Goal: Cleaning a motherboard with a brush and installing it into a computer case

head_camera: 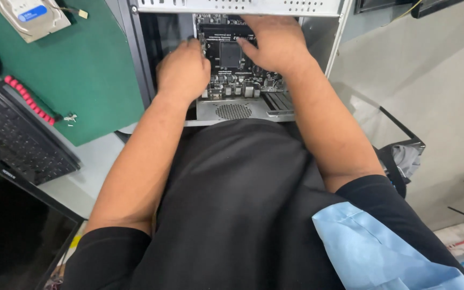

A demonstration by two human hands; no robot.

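Already the board (pixel 237 70) lies inside the open case (pixel 243 6), at the far middle. Left hand (pixel 182 70) rests curled on its left edge; right hand (pixel 275 40) presses flat on top. Whether screws are in, I cannot tell.

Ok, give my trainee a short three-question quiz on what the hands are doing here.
1. True or false: both hands are inside the open computer case.
2. Which hand lies flat across the top of the motherboard? A) left hand B) right hand
3. What lies on the green mat at the upper left?

Key:
1. True
2. B
3. A hard drive
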